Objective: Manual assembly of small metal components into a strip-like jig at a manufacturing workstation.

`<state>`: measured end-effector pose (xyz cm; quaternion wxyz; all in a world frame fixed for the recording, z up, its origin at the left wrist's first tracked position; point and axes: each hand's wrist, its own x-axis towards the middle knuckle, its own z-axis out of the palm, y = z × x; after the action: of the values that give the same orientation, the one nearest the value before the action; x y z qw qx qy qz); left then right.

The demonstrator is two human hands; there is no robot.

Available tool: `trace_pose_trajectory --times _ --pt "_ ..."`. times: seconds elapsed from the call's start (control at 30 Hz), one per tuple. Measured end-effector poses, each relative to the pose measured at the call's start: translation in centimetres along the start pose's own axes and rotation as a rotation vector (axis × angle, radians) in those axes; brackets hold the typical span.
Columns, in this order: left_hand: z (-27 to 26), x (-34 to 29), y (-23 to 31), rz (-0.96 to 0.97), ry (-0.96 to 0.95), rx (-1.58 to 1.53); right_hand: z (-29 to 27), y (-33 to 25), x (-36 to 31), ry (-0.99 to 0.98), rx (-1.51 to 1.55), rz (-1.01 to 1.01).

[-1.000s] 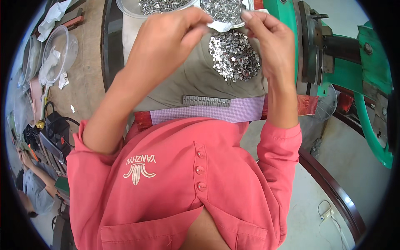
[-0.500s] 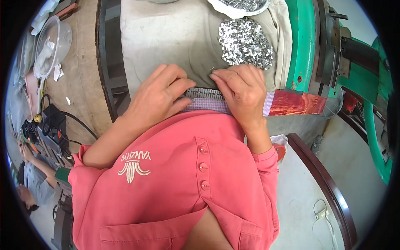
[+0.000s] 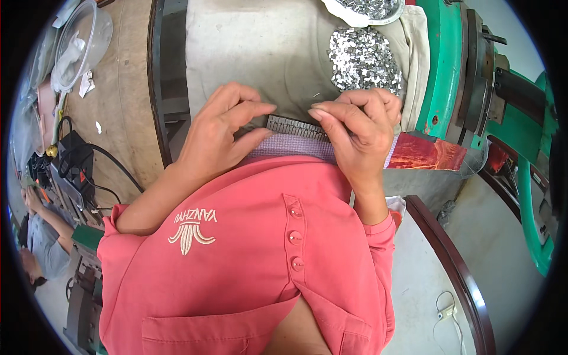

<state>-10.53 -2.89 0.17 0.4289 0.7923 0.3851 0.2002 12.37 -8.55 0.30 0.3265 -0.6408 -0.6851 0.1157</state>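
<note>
A dark metal strip with a row of narrow slots (image 3: pixel 296 128) lies across the near edge of the grey-beige cloth (image 3: pixel 248 47). At its left end is my left hand (image 3: pixel 222 127), thumb and forefinger apart with a gap between them. My right hand (image 3: pixel 364 124) is over the strip's right end, thumb and forefinger pinched together; whatever they hold is too small to make out. Just beyond those fingertips a tiny thin metal piece (image 3: pixel 316 94) shows on the cloth. A heap of small shiny metal pieces (image 3: pixel 364 62) lies beyond my right hand.
A white bowl (image 3: pixel 349 19) of small metal parts stands behind the heap. Green machinery (image 3: pixel 441 71) borders the right side. Along the left run a wooden board (image 3: pixel 131 77), a clear plastic tub (image 3: pixel 100 35) and black cables (image 3: pixel 118 163). Another person (image 3: pixel 50 236) sits far left.
The whole view has shifted, so the bench appears further right. My left thumb and forefinger have spread wider, and more of the strip's left end shows. My right hand keeps its pinch.
</note>
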Motion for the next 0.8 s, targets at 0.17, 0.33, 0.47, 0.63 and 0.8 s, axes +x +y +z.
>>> trace_pose_trajectory --times 0.17,0.33,0.47,0.63,0.8 --pt "0.8 -0.8 -0.9 -0.016 0.06 -0.109 1.2 -1.3 0.6 -0.078 0.175 0.148" --pt "1.0 -1.0 -0.7 -0.049 0.101 -0.168 1.9 -2.1 1.0 -0.171 0.135 0.142" --pt "1.1 -1.1 -0.9 -0.042 0.11 -0.173 2.4 -2.2 1.0 -0.18 0.116 0.14" --pt "1.1 -1.1 -0.7 -0.067 0.107 -0.152 2.5 -2.3 0.9 -0.181 0.104 0.146" --pt "1.0 -1.0 -0.5 -0.053 0.105 -0.125 2.2 -2.7 0.9 -0.199 0.029 0.152"
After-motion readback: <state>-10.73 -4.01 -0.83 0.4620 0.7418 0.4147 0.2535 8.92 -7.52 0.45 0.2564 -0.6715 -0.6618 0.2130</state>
